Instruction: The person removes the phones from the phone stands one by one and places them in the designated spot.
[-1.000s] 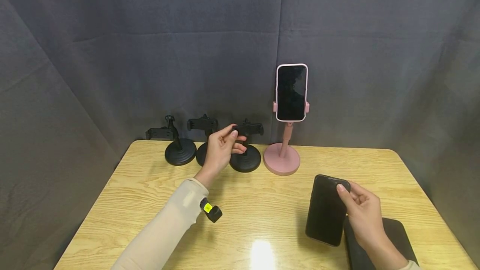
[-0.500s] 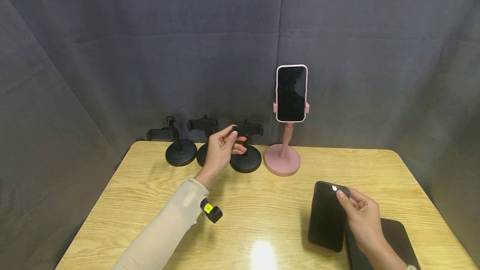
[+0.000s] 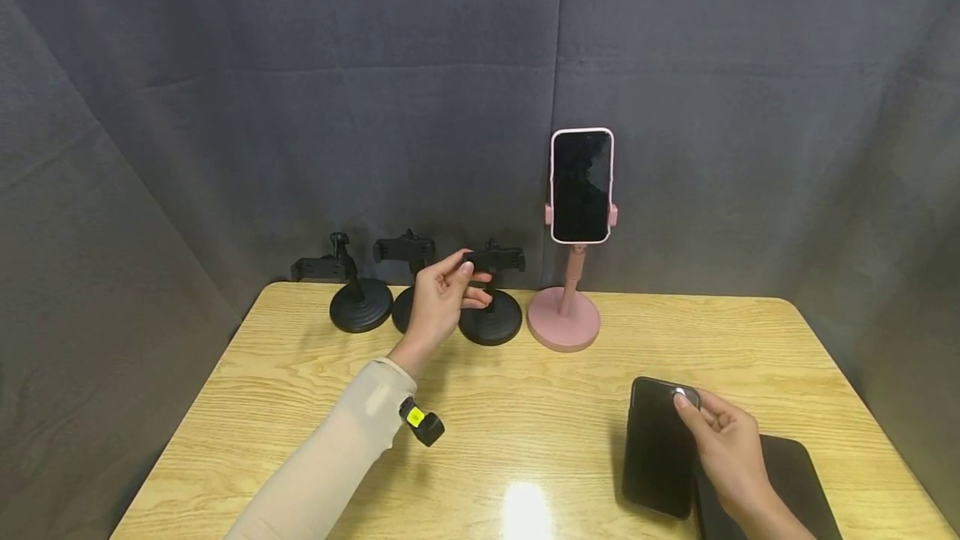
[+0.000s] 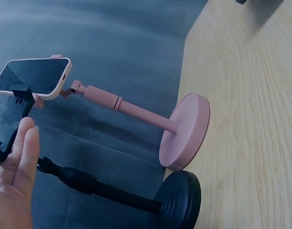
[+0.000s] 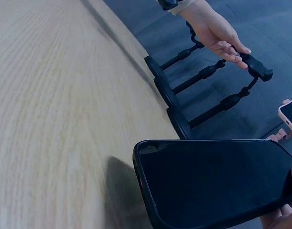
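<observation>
My left hand (image 3: pixel 441 294) pinches the left end of the clamp on a black phone stand (image 3: pixel 491 325), the rightmost of the black ones. In the left wrist view its black clamp (image 4: pixel 23 102) is partly hidden by the fingers. At the right, my right hand (image 3: pixel 727 448) grips a black phone (image 3: pixel 660 448) by its upper right corner, thumb on the screen side. The phone is held roughly upright over the table, screen toward me. Beside the left hand, a pink phone stand (image 3: pixel 564 319) bears a phone in a pink case (image 3: pixel 582 186).
Two more black phone stands, a far-left stand (image 3: pixel 362 307) and a middle stand (image 3: pixel 405 250), line the table's back edge. A flat black slab (image 3: pixel 798 482) lies under the right forearm. Grey cloth (image 3: pixel 337 107) hangs behind the wooden table (image 3: pixel 300 407).
The right hand has lowered the black phone a little toward me, and it stands slightly more upright. The left hand keeps its place on the clamp.
</observation>
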`<state>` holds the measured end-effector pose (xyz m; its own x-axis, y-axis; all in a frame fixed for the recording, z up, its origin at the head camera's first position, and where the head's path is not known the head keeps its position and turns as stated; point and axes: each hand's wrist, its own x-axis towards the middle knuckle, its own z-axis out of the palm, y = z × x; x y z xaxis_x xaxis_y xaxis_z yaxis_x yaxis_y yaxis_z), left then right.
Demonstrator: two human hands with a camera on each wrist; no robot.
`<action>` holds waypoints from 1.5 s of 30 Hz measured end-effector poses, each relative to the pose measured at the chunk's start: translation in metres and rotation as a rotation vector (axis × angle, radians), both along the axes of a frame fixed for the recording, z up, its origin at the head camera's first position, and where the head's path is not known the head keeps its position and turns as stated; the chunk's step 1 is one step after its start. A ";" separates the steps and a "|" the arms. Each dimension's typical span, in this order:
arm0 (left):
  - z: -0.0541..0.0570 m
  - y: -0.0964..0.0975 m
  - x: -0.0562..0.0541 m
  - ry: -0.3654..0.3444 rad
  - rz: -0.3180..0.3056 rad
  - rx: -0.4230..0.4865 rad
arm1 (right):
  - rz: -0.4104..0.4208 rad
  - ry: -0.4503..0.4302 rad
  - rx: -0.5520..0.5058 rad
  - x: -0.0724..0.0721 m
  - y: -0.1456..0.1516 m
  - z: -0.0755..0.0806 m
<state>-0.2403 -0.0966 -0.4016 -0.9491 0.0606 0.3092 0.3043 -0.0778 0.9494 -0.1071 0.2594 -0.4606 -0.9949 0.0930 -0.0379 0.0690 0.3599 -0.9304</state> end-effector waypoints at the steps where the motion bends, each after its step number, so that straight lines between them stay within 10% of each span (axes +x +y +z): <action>1: 0.000 0.000 0.000 0.000 0.000 -0.001 | 0.001 0.000 0.007 0.000 0.000 -0.001; 45: -0.002 -0.002 0.001 0.000 -0.006 -0.018 | 0.245 -0.232 0.117 -0.017 0.035 -0.019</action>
<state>-0.2394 -0.0990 -0.4035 -0.9488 0.0723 0.3076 0.3035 -0.0623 0.9508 -0.1245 0.2943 -0.4791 -0.9544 -0.1302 -0.2685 0.1720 0.4953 -0.8515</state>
